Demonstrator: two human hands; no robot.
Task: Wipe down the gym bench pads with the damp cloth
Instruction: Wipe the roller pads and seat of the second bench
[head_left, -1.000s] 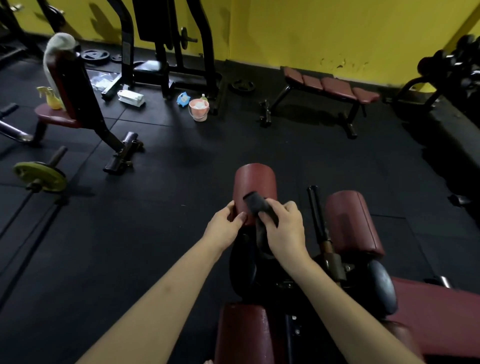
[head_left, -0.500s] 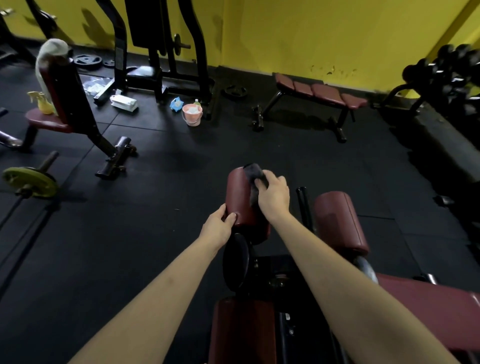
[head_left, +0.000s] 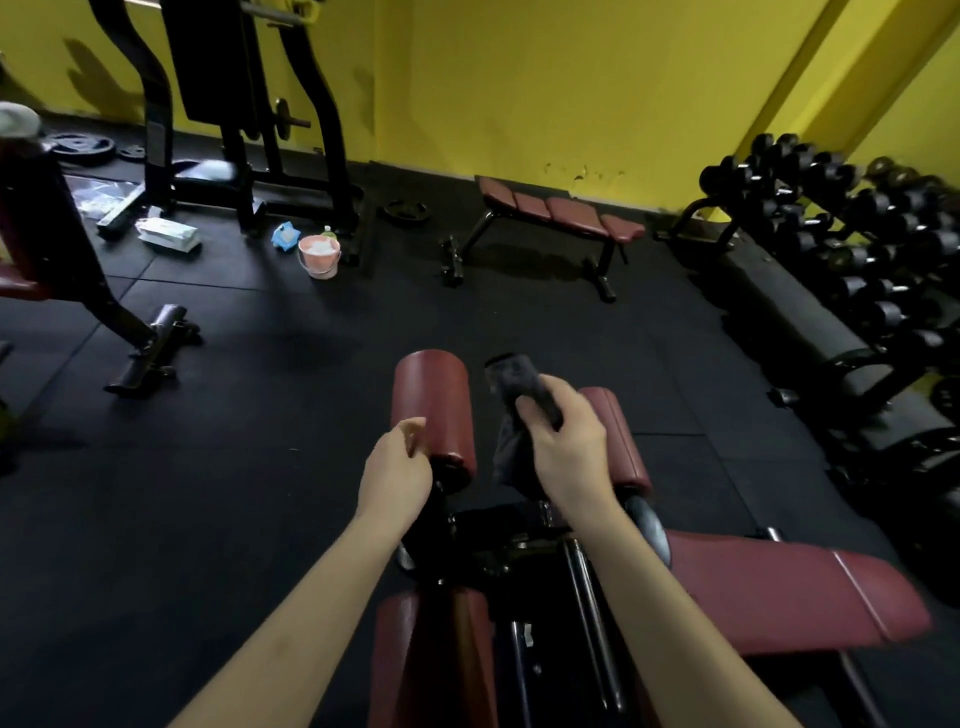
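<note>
Head view showed the maroon bench (head_left: 779, 597) nearest the person, its long pad running off toward the right edge of the frame. None of its surfaces carried a visible wet sheen or streak, so what had been wiped could not be read from the pads themselves. Judging by where the hands were, the work was among the leg rollers at the far end of this bench. The long pad and the lower pads (head_left: 431, 660) at the near edge looked yet to be done. The flat bench (head_left: 561, 213) by the yellow wall and the seat at the left edge were well apart from the person, and probably also left. So the task seemed early to midway at best.

The left roller pad (head_left: 434, 405) stood uncovered, with nothing on it. The right roller pad (head_left: 618, 436) lay partly hidden behind the right hand.

The damp cloth (head_left: 511, 410), dark and bunched, was in the gap between the two rollers. Its upper end rose above the knuckles and its tail hung down below the palm. It appeared to touch neither roller, though blur made that uncertain.

The right hand (head_left: 566, 441) made the grip, fingers curled round the cloth's middle. The left hand (head_left: 397, 467) hovered just beside the near end of the left roller. Its fingers were loosely curled, holding nothing.
</note>
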